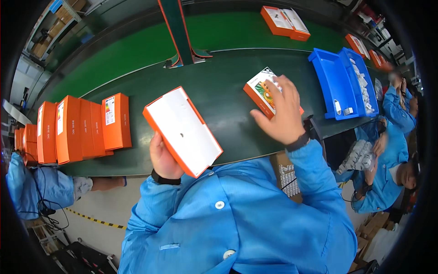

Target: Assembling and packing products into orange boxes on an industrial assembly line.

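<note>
Where the dark green workbench (235, 137) is bounded by its front edge, two orange boxes are being handled, and plenty of bare surface is offered between the goods on either side. To the left, a row of upright orange boxes (70, 132) is lined up; to the right, blue bins (326, 82) are set side by side. Neither group should need to be touched, so the movements are best confined to the middle.

Near the front edge, a white-faced orange box (185, 123) is held tilted by the left hand (164, 157), which is closed around its lower left side; the fingers beneath are hidden. As the weight appears to be carried at one side only, a level pose and a light, even pressure would be advised, so that the card walls are not dented.

Farther over, the right hand (285, 112) is spread above a smaller-looking printed box (263, 93) lying on the bench. Nothing is seen to be clasped by it, and whether the top is touched cannot be told. If it is to be picked up, it would be better gripped by opposite side walls than pressed on its printed face.

In the right-hand bin, small white parts (362, 89) are gathered. Smallest of all, a dark notch (181, 135) is shown in the white face.
</note>
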`<state>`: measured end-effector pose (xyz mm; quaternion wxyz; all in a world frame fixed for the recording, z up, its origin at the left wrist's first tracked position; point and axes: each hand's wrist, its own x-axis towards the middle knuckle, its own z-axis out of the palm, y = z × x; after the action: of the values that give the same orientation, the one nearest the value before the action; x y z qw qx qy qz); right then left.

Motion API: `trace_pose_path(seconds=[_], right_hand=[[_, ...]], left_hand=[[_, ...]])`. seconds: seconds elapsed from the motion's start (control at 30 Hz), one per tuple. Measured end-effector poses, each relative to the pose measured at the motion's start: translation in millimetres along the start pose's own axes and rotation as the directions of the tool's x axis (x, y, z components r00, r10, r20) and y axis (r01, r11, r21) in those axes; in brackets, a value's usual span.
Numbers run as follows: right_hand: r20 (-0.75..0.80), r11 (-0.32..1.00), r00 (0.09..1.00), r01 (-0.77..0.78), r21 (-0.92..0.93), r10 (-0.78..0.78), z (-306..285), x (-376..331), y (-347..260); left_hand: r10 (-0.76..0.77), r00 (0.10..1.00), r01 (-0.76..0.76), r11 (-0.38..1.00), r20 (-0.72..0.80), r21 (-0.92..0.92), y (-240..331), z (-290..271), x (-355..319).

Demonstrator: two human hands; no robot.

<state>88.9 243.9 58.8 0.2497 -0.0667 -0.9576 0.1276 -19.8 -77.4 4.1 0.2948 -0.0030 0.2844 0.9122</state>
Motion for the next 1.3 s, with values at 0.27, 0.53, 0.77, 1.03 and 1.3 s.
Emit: trace_pose_path(seconds=[0.27,0.53,0.77,1.03,1.3], right_hand=[[0.038,0.872,0.975,0.179,0.456,-0.22,9,0,-109],[0.053,0.918,0.99,0.099,0.384,-0.13,7,1,-88],[-0.119,0.995,0.989,0.079,-0.063,-0.086,-40,5,-21],[0.178,0.996,0.983,-0.037,-0.084,0.052,-1,-21,40],[0.152,0.983,0.975,-0.149,-0.103,0.163,-6,-40,31]], left_hand=[[0.029,0.982,-0.077,0.964,0.189,0.256,-24,22,-2],[0.035,0.993,-0.058,0.976,0.114,0.209,-28,2,-2],[-0.059,0.996,0.059,0.998,-0.06,-0.014,-37,28,19],[-0.102,0.986,0.124,0.978,-0.13,0.171,-69,63,51],[-0.053,0.974,0.118,0.948,-0.221,0.294,-75,71,50]])
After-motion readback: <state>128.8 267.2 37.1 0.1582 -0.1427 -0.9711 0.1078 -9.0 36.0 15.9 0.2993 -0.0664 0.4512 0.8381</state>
